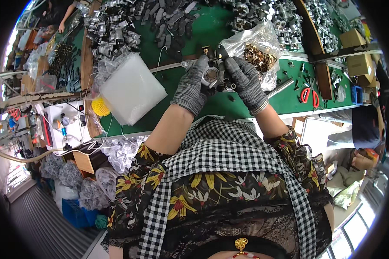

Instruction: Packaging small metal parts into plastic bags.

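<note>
Above the green bench, my left hand (191, 90), in a grey knit glove, is closed on a silver metal fitting (211, 74) with a round, ring-like face. My right hand (246, 83), gloved alike, is closed at the fitting's right side. Its thumb and fingers press on a small black piece (221, 52) that stands up beside the fitting. My fingers hide how the two pieces meet. Just behind the fitting shows a small brass-coloured screw-like part (206, 50). A clear plastic bag (268, 41) holding brass-coloured small parts (259, 58) lies beyond my right hand.
Heaps of silver fittings (114, 32) and black flat pieces (170, 19) cover the far bench. A white foam-like block (133, 89) sits left, by a yellow knobbly ball (100, 106). Red-handled scissors (306, 95) and a metal rod (281, 87) lie right. Wooden edges (320, 47) bound the bench.
</note>
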A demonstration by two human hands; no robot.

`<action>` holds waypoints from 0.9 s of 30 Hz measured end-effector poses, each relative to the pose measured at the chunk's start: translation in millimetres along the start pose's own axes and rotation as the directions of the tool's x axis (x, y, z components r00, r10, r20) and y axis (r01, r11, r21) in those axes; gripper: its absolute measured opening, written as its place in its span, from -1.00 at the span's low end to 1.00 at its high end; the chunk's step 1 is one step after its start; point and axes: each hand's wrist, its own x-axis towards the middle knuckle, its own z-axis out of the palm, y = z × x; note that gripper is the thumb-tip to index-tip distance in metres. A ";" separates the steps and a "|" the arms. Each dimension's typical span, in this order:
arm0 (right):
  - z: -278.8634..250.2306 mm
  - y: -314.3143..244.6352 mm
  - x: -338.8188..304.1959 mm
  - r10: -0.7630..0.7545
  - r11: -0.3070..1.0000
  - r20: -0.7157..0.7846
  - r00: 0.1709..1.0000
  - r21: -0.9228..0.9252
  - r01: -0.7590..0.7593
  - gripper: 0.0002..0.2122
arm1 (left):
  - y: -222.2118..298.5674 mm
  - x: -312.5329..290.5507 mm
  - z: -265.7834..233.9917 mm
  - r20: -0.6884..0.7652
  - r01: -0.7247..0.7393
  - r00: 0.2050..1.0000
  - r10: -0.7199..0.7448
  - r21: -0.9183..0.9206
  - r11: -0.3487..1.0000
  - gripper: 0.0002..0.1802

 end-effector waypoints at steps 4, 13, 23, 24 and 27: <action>1.6 -6.3 -4.4 0.031 0.999 0.017 0.999 0.022 -0.031 -0.74 | -4.0 -5.3 0.5 -0.083 -0.004 0.997 0.004 -0.007 1.000 -0.62; -2.3 -0.1 -2.9 -0.098 0.942 0.067 0.993 -0.315 0.115 -0.77 | -3.5 -11.9 9.2 -0.125 -0.045 0.990 0.057 0.102 0.994 -0.50; -9.3 40.5 2.9 -0.586 0.629 0.108 0.803 -0.564 0.535 -0.75 | -9.1 5.2 1.9 -0.112 -0.035 0.992 0.054 0.158 0.987 -0.47; -9.0 40.4 3.5 -0.587 0.629 0.108 0.802 -0.564 0.536 -0.75 | -9.1 5.7 1.2 -0.116 -0.024 0.992 0.045 0.177 0.984 -0.47; -6.3 36.5 4.6 -0.462 0.741 0.085 0.883 -0.510 0.437 -0.74 | -12.4 7.2 0.2 -0.182 -0.060 0.978 0.104 0.229 0.972 -0.39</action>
